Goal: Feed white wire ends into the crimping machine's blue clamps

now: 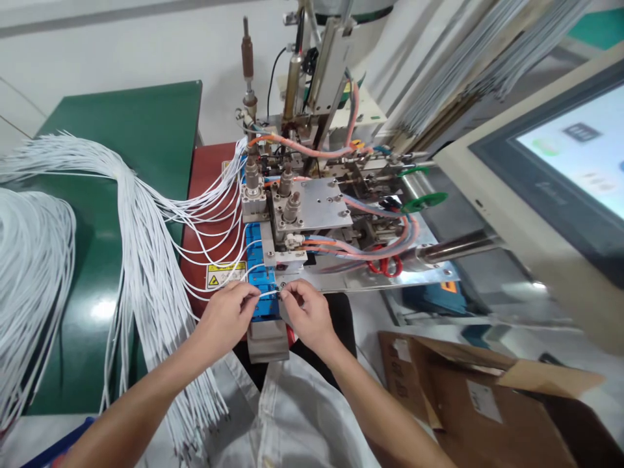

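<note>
Between the fingertips of my left hand (231,313) a white cable (267,294) is pinched, stretched to the right over the blue fixture blocks (266,307). My right hand (308,311) is closed at the cable's end, thumb and forefinger together; the tip itself is too small to make out. Other white cables (214,242) lie in the blue blocks further back, running left into a large bundle (141,260). Just beyond my hands stands a metal machine (316,205) with upright cylinders and orange and grey tubes.
A green table (92,260) on the left bears the cable bundle and a coil of white cable (29,279). A warning label (225,275) is on the red-brown plate (209,179). At right are a tilted screen (560,162), a green-rimmed spool (420,190) and an open cardboard box (468,403).
</note>
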The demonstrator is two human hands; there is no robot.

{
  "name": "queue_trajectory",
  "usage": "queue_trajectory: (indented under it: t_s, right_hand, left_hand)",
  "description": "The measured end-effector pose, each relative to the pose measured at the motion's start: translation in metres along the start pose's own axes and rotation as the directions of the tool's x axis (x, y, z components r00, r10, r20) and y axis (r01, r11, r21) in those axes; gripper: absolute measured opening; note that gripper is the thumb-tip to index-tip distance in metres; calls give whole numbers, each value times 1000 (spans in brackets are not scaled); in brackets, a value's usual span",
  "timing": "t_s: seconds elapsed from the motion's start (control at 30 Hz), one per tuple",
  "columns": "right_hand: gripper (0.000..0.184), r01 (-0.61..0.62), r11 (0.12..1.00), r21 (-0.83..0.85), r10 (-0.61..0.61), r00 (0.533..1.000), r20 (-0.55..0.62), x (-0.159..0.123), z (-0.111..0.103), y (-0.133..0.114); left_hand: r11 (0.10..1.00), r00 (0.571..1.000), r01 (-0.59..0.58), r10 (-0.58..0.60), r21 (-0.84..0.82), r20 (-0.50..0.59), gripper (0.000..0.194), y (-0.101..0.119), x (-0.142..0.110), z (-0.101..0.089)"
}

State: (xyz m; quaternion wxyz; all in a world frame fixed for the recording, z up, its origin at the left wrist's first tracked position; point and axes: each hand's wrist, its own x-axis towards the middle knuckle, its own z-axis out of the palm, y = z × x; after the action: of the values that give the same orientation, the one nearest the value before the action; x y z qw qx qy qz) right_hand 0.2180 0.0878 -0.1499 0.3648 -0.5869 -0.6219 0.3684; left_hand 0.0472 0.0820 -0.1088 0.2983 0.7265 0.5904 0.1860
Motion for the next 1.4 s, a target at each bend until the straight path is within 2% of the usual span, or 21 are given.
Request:
queue_trajectory:
  t_s: [0.13, 0.27, 0.37, 0.43, 0.57, 0.67, 0.77, 0.9, 1.1, 1.4]
  right_hand:
    - [13, -24, 999, -33, 25, 999, 27, 2, 2, 3]
    - [13, -100, 995, 24, 98, 990, 99, 6, 2, 4]
    - [14, -96, 995, 31, 91, 986, 141, 8, 0, 7]
    - [13, -50, 999, 7, 49, 985, 165, 9, -3, 9]
    - [13, 129, 990, -51, -116, 973, 200, 12, -10, 9]
    - [14, 247, 958, -143, -221, 959, 180, 15, -11, 9]
    - [18, 298, 940, -169, -274, 950, 151, 16, -7, 10]
    - [21, 219, 971, -94, -208, 972, 109, 13, 2, 14]
    - [25, 7, 999, -37, -6, 999, 47, 6, 10, 14]
    - [30, 48, 994, -100, -48, 999, 3, 7, 13, 15]
  left_hand:
    - [998, 1000, 17, -17, 66, 3, 14, 1, 4, 3]
    - [993, 999, 33, -35, 111, 17, 14, 5, 8, 2]
    - [992, 999, 24, -27, 123, 27, 14, 4, 10, 0]
    - [993, 999, 16, -20, 116, 32, 14, 3, 10, 1]
    - [996, 1000, 5, -7, 87, 21, 14, -2, 11, 2]
    - [996, 1000, -11, 9, 88, 19, 14, -4, 11, 2]
    - [995, 999, -26, 23, 101, 30, 14, -4, 11, 2]
    - [992, 1000, -15, 13, 126, 23, 13, 0, 9, 2]
    - [981, 1000, -1, -5, 193, 29, 16, 3, 9, 1]
    - [984, 999, -42, 37, 170, 34, 17, -5, 9, 5]
